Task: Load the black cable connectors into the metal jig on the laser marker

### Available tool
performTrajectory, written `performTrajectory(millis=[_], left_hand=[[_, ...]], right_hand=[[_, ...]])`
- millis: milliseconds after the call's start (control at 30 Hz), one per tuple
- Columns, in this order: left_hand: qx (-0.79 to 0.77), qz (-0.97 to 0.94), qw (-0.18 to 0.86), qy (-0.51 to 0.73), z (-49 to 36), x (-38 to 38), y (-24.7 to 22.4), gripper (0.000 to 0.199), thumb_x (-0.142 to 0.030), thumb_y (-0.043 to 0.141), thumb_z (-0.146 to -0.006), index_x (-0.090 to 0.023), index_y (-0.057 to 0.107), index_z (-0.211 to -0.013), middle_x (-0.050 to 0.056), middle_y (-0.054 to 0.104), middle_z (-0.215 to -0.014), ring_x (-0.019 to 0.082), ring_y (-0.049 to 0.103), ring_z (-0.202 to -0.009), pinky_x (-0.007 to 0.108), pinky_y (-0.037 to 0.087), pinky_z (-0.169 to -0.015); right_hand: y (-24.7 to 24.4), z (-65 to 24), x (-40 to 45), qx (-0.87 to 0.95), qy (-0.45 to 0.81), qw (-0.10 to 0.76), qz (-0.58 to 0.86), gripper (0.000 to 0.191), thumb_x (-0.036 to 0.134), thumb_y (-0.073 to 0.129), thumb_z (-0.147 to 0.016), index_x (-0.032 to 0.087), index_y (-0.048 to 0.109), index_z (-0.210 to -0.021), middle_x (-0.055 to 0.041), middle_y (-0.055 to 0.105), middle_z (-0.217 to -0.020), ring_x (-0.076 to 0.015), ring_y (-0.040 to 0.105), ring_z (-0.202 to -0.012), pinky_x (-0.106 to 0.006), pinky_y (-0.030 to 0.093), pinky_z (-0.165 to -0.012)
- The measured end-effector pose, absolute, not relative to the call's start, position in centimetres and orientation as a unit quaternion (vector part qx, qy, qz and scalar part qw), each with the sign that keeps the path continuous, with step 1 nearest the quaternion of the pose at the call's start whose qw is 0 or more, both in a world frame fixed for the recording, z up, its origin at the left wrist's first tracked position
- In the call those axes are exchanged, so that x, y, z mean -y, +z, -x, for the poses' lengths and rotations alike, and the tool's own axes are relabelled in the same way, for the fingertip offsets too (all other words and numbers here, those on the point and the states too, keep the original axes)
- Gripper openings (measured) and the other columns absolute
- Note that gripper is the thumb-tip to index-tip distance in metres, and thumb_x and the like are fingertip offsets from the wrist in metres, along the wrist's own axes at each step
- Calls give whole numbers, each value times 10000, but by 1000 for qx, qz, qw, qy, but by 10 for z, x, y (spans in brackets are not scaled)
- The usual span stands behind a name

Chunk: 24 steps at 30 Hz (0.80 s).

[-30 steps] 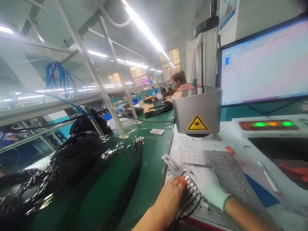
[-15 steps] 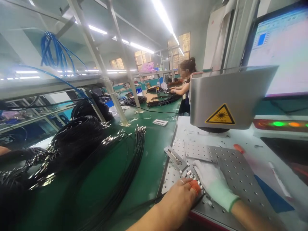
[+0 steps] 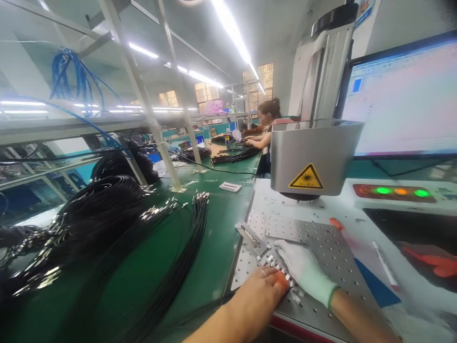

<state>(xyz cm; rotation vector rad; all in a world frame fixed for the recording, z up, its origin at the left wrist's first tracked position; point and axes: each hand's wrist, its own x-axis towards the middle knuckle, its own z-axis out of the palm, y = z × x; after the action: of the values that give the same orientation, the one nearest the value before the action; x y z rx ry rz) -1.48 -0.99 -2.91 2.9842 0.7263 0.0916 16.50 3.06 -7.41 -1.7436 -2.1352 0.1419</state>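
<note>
Pressing down on a row of small silver metal connector ends (image 3: 282, 269), the bare left hand (image 3: 257, 296) is lying flat with its fingers extended, an orange rubber cot on one fingertip, gripping nothing. The right hand (image 3: 303, 269), in a white knit glove with a pale green cuff, is resting palm-down just beside it, fingers stretched out over the same row; it is also clasping nothing. The connector ends are sitting between the two hands, touching both, on a grey perforated metal plate (image 3: 332, 247).

Just ahead of the left fingertips a small silver metal fixture bar (image 3: 251, 237) is lying at an angle on the plate. Right of the gloved hand, a blue flat sheet (image 3: 376, 288) and a white pen (image 3: 384, 265) are lying on the white machine bed.

Left of the left hand, bundles of thin black cables with silver tips (image 3: 185, 238) are stretching across the green bench mat (image 3: 217, 224); larger black cable coils (image 3: 103, 205) are lying further left.

Beyond both hands a grey metal laser head with a yellow warning triangle (image 3: 312, 157) is hanging over the plate. Right of it, a panel with green and orange lights (image 3: 394, 192) is glowing, with a lit computer monitor (image 3: 403, 102) behind. Far ahead, another person (image 3: 266, 126) is working on cables.
</note>
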Motion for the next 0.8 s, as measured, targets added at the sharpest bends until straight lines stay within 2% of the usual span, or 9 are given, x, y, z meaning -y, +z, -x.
performTrajectory(millis=[167, 267, 367, 467, 633, 800], left_hand=[[-230, -969, -93, -12, 5, 19, -42, 318, -208, 424, -905, -29, 564, -1127, 164, 660, -1125, 276, 544, -1192, 375, 336, -1116], [-241, -970, -40, -7, 7, 17, -39, 330, -203, 412, -912, -38, 542, -1166, 152, 660, -1133, 255, 523, -1224, 359, 322, -1129], [-243, -968, 64, 20, 16, 13, -34, 396, -253, 442, -902, -69, 473, -1252, 145, 602, -1256, 215, 490, -1263, 319, 301, -1141], [-250, -961, 109, 42, 19, 12, -32, 441, -288, 426, -910, -80, 434, -1299, 154, 512, -1372, 218, 443, -1307, 339, 276, -1158], [-229, -969, 92, 2, 9, 16, -35, 452, -260, 352, -936, -21, 423, -1313, 199, 494, -1380, 233, 417, -1331, 371, 260, -1173], [-213, -975, 33, -44, 1, 20, -29, 491, -231, 370, -919, 63, 389, -1312, 223, 570, -1281, 250, 449, -1304, 354, 217, -1186]], right_hand=[[-77, -164, -33, 752, 73, 180, 629, 376, 278, 304, -927, 224, 604, -1147, -80, 694, -911, -198, 638, -832, -282, 440, -727], [-75, -163, -33, 748, 88, 184, 631, 381, 272, 305, -918, 208, 612, -1136, -97, 696, -918, -210, 644, -827, -297, 447, -729], [-69, -165, -32, 756, 100, 200, 616, 365, 278, 314, -922, 219, 628, -1100, -79, 700, -946, -187, 649, -861, -268, 452, -754], [-64, -169, -32, 762, 110, 216, 600, 346, 302, 333, -929, 239, 635, -1086, -50, 704, -932, -172, 652, -872, -247, 457, -751], [-64, -171, -31, 757, 132, 236, 595, 353, 296, 324, -937, 231, 621, -1116, -48, 701, -969, -170, 647, -913, -252, 454, -789], [-68, -172, -32, 754, 164, 243, 588, 372, 310, 303, -946, 230, 606, -1147, -51, 688, -1030, -172, 631, -960, -268, 441, -839]])
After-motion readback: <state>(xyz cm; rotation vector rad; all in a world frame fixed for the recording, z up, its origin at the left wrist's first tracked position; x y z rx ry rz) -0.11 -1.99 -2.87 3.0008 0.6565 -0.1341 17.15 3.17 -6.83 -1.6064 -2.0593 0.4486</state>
